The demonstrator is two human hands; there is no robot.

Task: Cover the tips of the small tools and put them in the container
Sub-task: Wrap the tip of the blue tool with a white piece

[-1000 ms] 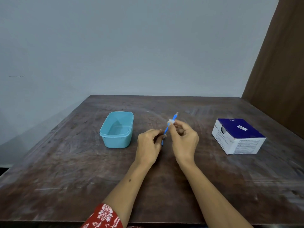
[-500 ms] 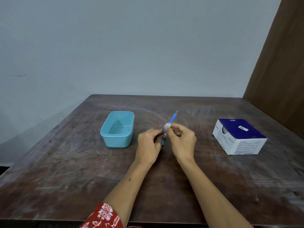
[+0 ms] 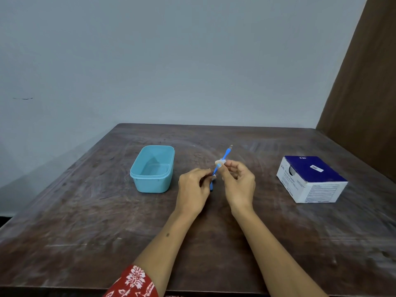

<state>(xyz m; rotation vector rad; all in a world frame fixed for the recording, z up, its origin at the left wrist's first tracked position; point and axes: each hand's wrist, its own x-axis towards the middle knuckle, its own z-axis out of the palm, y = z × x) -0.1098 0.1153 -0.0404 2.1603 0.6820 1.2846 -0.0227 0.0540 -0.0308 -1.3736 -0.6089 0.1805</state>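
A thin blue tool (image 3: 225,155) with a small metal tip at its far end slants up between my hands, above the table's middle. My left hand (image 3: 194,192) pinches its lower end. My right hand (image 3: 239,185) holds a small whitish cover (image 3: 220,162) against the shaft, about halfway up. The far metal tip is bare. The tool's near tip is hidden between my fingers. A light blue plastic container (image 3: 152,168) stands open with nothing in it, to the left of my left hand.
A white and dark blue cardboard box (image 3: 311,179) sits on the right side of the dark wooden table (image 3: 85,211). A pale wall rises behind the table, and a brown panel stands at the far right.
The whitish cover in my right hand has slid down the blue shaft, away from the far tip, which now shows more of its length. Both hands stay in nearly the same place.
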